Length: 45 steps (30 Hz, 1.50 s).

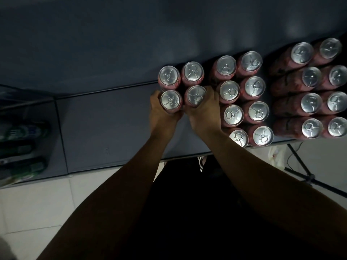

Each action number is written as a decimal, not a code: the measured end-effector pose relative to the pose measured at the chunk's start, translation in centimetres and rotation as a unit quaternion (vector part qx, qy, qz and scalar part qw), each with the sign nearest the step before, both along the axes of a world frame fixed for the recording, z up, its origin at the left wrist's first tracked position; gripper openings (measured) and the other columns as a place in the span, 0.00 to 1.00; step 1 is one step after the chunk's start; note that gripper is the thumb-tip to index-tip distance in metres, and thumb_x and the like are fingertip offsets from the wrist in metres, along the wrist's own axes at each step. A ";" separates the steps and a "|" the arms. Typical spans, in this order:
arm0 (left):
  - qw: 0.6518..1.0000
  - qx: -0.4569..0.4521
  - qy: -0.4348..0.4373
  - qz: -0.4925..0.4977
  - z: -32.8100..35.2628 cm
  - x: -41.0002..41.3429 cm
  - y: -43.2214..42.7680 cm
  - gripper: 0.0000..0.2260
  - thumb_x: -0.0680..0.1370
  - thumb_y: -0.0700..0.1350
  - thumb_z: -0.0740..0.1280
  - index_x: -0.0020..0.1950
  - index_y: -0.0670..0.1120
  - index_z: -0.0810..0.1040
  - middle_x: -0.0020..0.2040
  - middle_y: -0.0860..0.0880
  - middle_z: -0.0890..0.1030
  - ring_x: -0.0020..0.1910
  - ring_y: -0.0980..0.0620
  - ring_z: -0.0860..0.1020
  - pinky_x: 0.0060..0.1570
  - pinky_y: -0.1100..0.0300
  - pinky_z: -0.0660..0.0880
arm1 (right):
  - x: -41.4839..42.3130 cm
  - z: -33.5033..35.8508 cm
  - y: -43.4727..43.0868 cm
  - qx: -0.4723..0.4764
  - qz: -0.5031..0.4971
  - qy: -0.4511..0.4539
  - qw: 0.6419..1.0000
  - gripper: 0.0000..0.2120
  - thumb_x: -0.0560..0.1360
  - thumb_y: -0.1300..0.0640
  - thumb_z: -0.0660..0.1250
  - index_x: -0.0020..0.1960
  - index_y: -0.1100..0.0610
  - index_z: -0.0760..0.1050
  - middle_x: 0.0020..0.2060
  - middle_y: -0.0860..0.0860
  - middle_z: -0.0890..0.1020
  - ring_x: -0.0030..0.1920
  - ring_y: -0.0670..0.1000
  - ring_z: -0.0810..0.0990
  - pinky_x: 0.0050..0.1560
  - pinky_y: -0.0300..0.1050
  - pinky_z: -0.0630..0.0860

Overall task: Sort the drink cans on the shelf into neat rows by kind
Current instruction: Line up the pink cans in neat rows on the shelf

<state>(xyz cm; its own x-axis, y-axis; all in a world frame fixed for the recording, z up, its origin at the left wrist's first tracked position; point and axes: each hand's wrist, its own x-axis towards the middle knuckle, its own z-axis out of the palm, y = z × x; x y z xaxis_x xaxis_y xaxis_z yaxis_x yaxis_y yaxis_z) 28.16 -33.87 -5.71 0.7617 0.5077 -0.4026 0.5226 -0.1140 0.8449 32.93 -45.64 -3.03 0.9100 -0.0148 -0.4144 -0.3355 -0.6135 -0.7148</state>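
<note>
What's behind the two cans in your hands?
Two more pink cans stand right behind the front cans gripped by the left hand and right hand; their lower sides are hidden.

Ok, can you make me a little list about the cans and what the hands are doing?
shelf: dark, holds twenty upright cans
left block: four cans
middle block: eight cans, two wide
right block: eight cans, two wide
left hand: grips near-left can of left block
right hand: grips near-right can beside it
</note>
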 end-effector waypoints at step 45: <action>0.851 0.511 0.107 -0.063 25.5 -21.3 -3.5 0.25 0.82 0.54 0.62 0.78 0.50 0.65 0.79 0.47 0.64 0.77 0.35 0.61 0.76 0.38 0.58 | -16.0 24.2 -3.3 -0.253 0.374 -0.194 0.871 0.29 0.81 0.47 0.58 0.81 0.51 0.56 0.80 0.53 0.60 0.78 0.61 0.60 0.75 0.60 0.63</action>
